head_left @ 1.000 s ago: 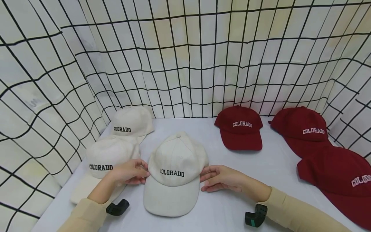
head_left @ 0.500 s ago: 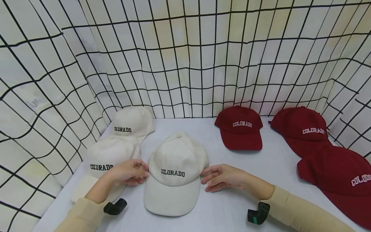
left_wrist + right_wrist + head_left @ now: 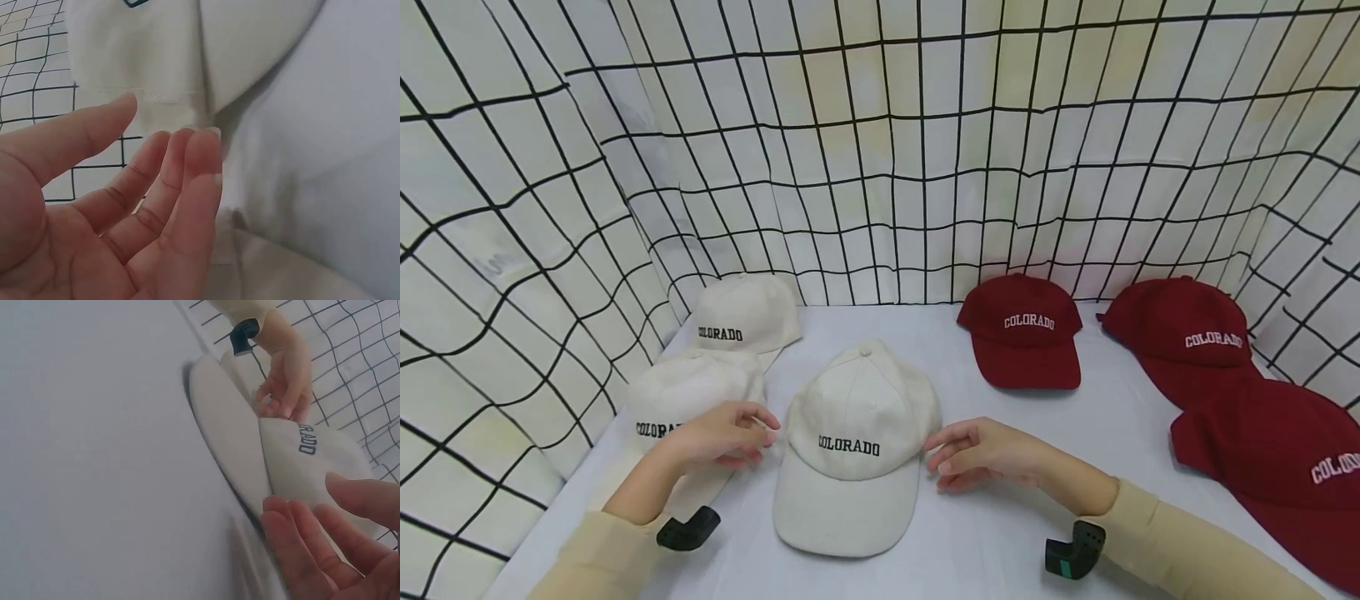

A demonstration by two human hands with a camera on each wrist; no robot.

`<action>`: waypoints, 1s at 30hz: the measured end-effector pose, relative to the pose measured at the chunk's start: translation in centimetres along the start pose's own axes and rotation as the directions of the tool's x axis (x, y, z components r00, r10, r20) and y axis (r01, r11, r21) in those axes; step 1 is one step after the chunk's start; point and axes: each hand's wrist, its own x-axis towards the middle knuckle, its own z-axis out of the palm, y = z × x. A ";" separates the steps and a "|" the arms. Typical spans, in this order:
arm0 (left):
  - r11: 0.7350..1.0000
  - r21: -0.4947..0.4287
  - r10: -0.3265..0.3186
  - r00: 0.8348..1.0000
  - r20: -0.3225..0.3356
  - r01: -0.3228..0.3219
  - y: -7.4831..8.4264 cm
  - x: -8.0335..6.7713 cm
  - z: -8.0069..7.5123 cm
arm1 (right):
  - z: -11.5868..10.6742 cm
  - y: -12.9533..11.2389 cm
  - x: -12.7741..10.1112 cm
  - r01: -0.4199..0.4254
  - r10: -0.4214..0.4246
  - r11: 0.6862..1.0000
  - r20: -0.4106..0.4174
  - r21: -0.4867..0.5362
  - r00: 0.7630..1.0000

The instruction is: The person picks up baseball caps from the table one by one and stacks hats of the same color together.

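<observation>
A cream baseball cap point(image 3: 853, 515) lettered COLORADO lies in the middle of the white table, brim toward me. My left hand point(image 3: 718, 437) hovers just left of it, fingers loosely bent and holding nothing. In the left wrist view a gap shows between that hand's fingertips and the cap point(image 3: 140, 56). On the other side, my right hand point(image 3: 981, 454) has its fingertips right at the cap's edge, relaxed and not gripping. Behind my left forearm a second cream cap point(image 3: 700, 387) is partly hidden. A third cream cap point(image 3: 748, 308) sits farther back.
Three dark red COLORADO caps are on the right: one at the back point(image 3: 1024, 358), one in the far corner point(image 3: 1180, 321), one near the right edge point(image 3: 1277, 450). A black wire grid point(image 3: 917, 179) encloses the table's back and sides. Each wrist carries a black camera.
My left hand has drawn away from the middle cap, leftward and slightly up. My right hand has loosened and shifted a little right. The caps look unmoved on the table.
</observation>
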 end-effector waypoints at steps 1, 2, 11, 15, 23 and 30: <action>1.000 0.002 0.007 1.000 -0.006 -0.007 0.1 -0.1 -0.2 | 0.1 -0.2 0.0 0.009 -0.009 1.000 -0.001 -0.007 1.000; 1.000 0.003 0.010 1.000 -0.010 -0.010 0.3 -0.3 -0.4 | 0.2 -0.3 0.1 0.018 -0.018 1.000 -0.001 -0.016 1.000; 0.999 0.038 0.028 0.998 -0.063 -0.026 1.9 -1.5 -2.9 | 1.9 -1.8 1.0 0.093 -0.092 0.994 0.012 -0.054 0.996; 0.995 0.075 0.073 0.993 -0.094 -0.066 2.3 -2.3 -4.4 | 3.2 -2.6 1.8 0.107 -0.106 0.993 0.032 -0.041 0.994; 0.995 -0.011 0.097 0.980 -0.172 -0.100 1.4 -4.6 -7.5 | 6.4 -3.2 3.5 0.156 -0.157 0.988 0.070 0.018 0.985; 0.996 0.020 0.089 0.963 -0.256 -0.086 -0.4 -6.2 -10.5 | 9.9 -3.3 5.0 0.191 -0.199 0.977 0.079 0.094 0.977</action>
